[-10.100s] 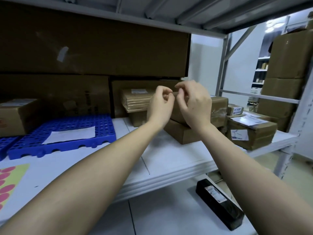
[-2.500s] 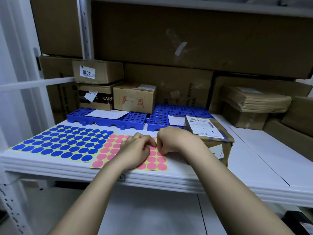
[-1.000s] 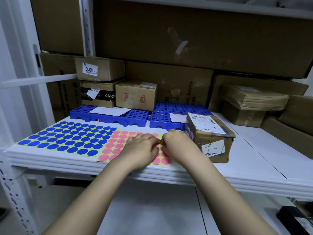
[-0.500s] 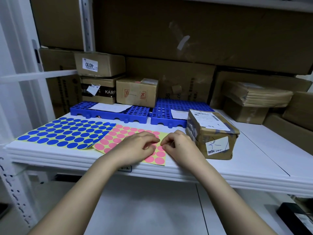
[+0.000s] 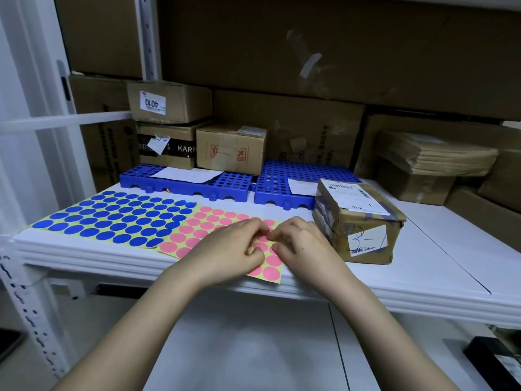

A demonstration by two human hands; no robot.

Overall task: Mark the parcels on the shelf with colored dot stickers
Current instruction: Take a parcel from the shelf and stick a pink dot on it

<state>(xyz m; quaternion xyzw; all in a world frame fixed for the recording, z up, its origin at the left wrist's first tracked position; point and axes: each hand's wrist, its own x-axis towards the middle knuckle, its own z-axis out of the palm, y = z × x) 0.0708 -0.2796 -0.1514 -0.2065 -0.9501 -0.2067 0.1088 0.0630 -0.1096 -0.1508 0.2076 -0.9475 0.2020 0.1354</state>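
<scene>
A sheet of pink dot stickers [image 5: 208, 224] lies at the front of the white shelf [image 5: 439, 249], overlapping a sheet of blue dot stickers [image 5: 118, 218] to its left. My left hand [image 5: 231, 249] rests on the pink sheet with curled fingers and pinches at it. My right hand [image 5: 301, 244] meets it fingertip to fingertip and picks at one pink dot; the dot itself is mostly hidden. A taped brown parcel [image 5: 361, 224] with white labels stands just right of my right hand.
Two blue perforated plastic pallets [image 5: 191, 184] [image 5: 284, 179] with paper slips lie behind the sheets. Cardboard boxes [image 5: 169, 101] [image 5: 231, 148] and a stack of brown envelopes [image 5: 434, 156] line the back. A black item [image 5: 496, 359] sits on the lower level at right.
Ten seconds ago my hands were raised by the parcels further right. For the last seconds both have stayed on the pink sheet, fingertips working together. The taped parcel, tilted 2.5 s ago, lies flat.
</scene>
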